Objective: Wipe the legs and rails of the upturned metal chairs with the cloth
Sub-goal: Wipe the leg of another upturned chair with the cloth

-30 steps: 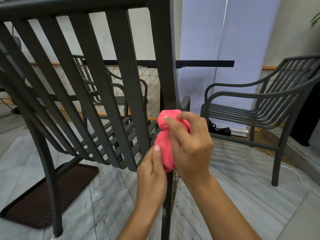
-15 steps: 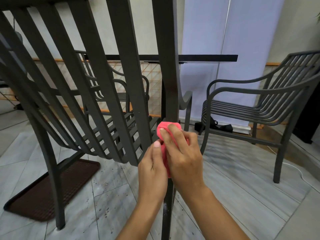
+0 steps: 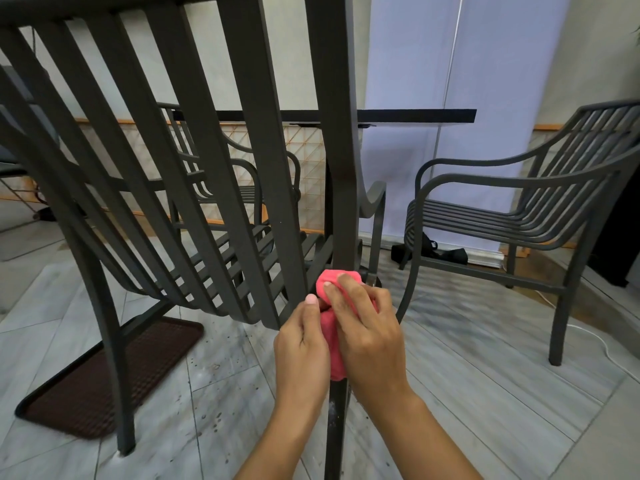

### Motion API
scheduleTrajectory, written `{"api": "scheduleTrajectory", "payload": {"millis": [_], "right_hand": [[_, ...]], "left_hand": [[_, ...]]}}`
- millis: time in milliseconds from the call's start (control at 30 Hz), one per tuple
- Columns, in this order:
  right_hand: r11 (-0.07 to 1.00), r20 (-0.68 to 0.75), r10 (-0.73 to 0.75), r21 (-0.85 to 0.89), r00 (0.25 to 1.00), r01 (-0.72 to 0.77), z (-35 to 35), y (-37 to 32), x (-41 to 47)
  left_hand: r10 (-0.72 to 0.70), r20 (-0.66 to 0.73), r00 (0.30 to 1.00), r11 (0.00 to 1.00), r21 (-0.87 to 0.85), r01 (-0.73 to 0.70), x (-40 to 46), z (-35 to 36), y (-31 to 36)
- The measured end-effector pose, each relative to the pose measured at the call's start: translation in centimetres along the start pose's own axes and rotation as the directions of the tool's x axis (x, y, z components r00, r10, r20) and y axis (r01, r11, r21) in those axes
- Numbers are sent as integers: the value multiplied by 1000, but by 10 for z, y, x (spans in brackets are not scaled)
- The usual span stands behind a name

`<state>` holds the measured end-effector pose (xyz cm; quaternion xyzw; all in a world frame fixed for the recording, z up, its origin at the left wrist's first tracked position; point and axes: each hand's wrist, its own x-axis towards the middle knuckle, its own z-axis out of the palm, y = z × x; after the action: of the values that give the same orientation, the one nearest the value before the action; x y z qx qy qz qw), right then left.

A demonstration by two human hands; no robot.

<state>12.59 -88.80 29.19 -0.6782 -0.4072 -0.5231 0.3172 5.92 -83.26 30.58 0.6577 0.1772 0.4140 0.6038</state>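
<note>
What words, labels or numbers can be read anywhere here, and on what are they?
None: no text, label, brand or number shows anywhere.
The pink cloth held round the chair leg by the left hand and right hand is plain.
The chairs, the table, the mat and the blind bear no markings.
The black bag on the floor is too small to tell.

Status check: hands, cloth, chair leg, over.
Left hand and right hand both grip pink cloth. Cloth wrapped round dark metal chair leg. Nothing blocking.
</note>
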Motion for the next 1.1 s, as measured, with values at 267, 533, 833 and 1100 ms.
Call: {"api": "scheduleTrajectory", "payload": {"millis": [267, 533, 833, 1100], "right_hand": [[983, 23, 112, 146, 993, -114, -19, -2, -2], [819, -67, 519, 326, 852, -473, -34, -1, 0], [505, 278, 719, 419, 636, -754, -25, -16, 40], [707, 317, 601, 215, 733, -673, -19, -19, 24]], "left_hand": [[9, -23, 1000, 1000, 10, -9, -6, -3, -6], [-3, -21, 1000, 999, -40, 2, -8, 0, -5], [51, 11, 999, 999, 1, -51, -3, -3, -3], [-8, 37, 999, 998, -62, 10, -2, -2, -5]]}}
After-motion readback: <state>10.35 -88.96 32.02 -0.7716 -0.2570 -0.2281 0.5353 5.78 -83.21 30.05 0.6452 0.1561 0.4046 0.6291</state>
